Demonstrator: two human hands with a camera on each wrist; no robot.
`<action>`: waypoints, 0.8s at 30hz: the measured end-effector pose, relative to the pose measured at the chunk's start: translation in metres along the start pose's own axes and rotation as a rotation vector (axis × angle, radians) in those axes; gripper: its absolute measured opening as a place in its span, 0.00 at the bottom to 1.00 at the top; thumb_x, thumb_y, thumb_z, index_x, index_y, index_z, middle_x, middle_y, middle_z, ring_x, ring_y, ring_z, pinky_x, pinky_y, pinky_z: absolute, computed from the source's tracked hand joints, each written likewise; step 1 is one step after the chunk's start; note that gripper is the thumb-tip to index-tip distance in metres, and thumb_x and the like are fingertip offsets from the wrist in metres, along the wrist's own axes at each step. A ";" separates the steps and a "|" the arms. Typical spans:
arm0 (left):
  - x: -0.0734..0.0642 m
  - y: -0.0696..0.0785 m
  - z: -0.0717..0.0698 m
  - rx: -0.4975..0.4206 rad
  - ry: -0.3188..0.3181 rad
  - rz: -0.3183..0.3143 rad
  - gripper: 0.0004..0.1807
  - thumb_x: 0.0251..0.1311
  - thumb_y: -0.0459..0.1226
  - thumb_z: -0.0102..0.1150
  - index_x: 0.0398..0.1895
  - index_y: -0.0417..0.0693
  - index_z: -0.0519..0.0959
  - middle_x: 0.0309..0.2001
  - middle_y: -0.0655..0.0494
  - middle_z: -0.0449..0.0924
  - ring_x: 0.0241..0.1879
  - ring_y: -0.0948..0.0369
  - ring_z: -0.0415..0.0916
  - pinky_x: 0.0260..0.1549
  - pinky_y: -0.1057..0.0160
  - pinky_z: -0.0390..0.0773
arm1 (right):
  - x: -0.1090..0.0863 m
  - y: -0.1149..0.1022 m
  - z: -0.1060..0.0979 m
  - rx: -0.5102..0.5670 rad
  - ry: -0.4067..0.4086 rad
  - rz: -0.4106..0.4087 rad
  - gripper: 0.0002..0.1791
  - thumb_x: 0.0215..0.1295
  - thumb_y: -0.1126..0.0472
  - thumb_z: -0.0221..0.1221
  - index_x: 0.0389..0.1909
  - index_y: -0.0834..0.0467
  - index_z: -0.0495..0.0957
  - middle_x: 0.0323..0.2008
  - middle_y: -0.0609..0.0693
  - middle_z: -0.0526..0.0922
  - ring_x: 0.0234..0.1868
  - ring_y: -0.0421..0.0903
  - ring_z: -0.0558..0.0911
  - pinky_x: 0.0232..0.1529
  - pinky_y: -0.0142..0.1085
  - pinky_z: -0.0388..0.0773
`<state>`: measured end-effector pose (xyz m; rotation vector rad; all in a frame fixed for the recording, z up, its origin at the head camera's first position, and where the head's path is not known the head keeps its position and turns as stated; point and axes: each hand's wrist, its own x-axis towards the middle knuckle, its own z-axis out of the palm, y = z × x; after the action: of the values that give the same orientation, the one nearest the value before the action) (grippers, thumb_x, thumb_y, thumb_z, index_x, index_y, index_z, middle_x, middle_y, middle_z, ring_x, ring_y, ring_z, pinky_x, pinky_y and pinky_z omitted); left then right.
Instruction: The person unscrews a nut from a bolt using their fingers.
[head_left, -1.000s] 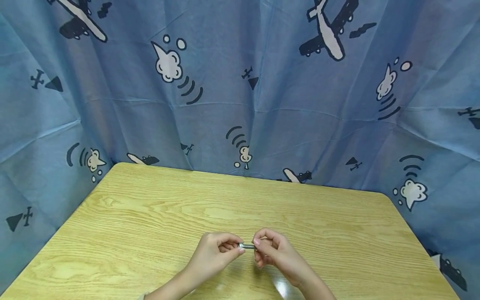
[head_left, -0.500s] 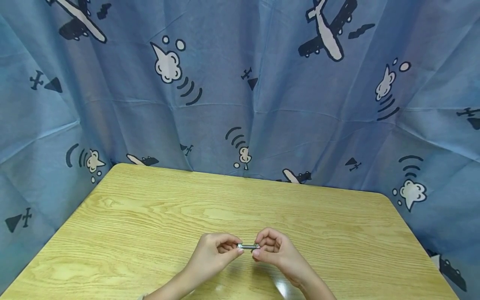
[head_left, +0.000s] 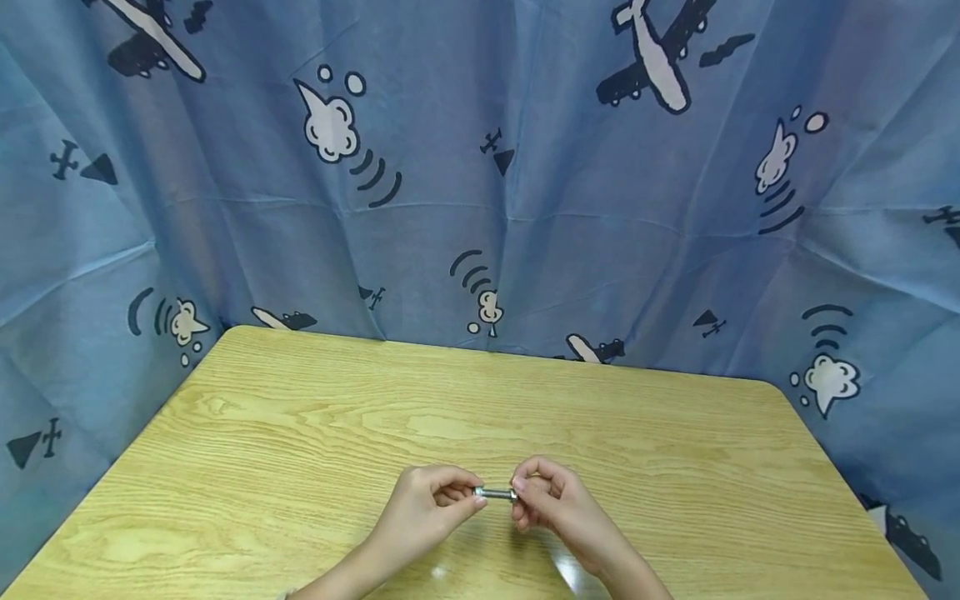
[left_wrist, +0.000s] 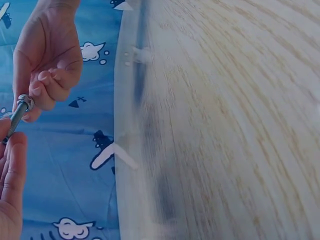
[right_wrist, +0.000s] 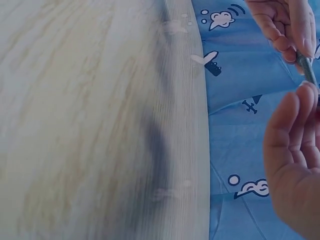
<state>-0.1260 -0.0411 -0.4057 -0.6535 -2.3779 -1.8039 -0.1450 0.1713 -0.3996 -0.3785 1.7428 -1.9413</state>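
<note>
Between the two hands, above the table's near part, a metal bolt (head_left: 497, 493) lies level in the head view. My left hand (head_left: 427, 510) pinches its left end between thumb and fingertips. At the right end sits a hexagonal nut (left_wrist: 25, 102), plain in the left wrist view. The thumb and index finger of my right hand (head_left: 553, 502) pinch at this nut, the other fingers curled below. In the right wrist view the bolt's threaded shank (right_wrist: 307, 69) shows between the hands, its end partly hidden by my right fingers.
The wood-grain table (head_left: 360, 400) spreads out under and beyond both hands. A blue curtain (head_left: 420, 167) printed with planes and clouds hangs behind it and along both sides. A bright light reflection lies on the tabletop near the right forearm.
The right thumb slid down off the nut half a second ago, baring it, and is now back up, pinching there with the index finger. The left hand has kept its hold on the bolt.
</note>
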 end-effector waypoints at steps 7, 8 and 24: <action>0.001 -0.001 0.000 -0.003 0.001 -0.013 0.09 0.52 0.33 0.66 0.34 0.36 0.82 0.29 0.54 0.83 0.26 0.67 0.78 0.26 0.70 0.81 | 0.001 0.000 -0.002 0.004 0.035 0.010 0.09 0.69 0.59 0.53 0.39 0.62 0.70 0.27 0.46 0.80 0.29 0.39 0.79 0.36 0.34 0.81; 0.001 -0.001 0.001 -0.004 -0.001 -0.015 0.09 0.52 0.34 0.66 0.34 0.36 0.82 0.29 0.54 0.83 0.26 0.67 0.78 0.26 0.70 0.81 | 0.001 0.001 -0.002 0.012 0.028 0.002 0.09 0.70 0.59 0.52 0.38 0.62 0.70 0.27 0.46 0.80 0.29 0.39 0.80 0.35 0.33 0.81; 0.000 -0.001 -0.001 -0.023 -0.009 0.007 0.07 0.54 0.34 0.66 0.34 0.38 0.82 0.30 0.53 0.83 0.26 0.68 0.78 0.26 0.70 0.81 | -0.001 0.001 0.000 0.007 0.016 -0.067 0.03 0.64 0.67 0.57 0.36 0.62 0.74 0.30 0.47 0.81 0.31 0.39 0.81 0.38 0.33 0.81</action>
<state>-0.1263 -0.0420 -0.4064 -0.6736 -2.3613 -1.8314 -0.1445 0.1718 -0.4009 -0.4246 1.7534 -2.0024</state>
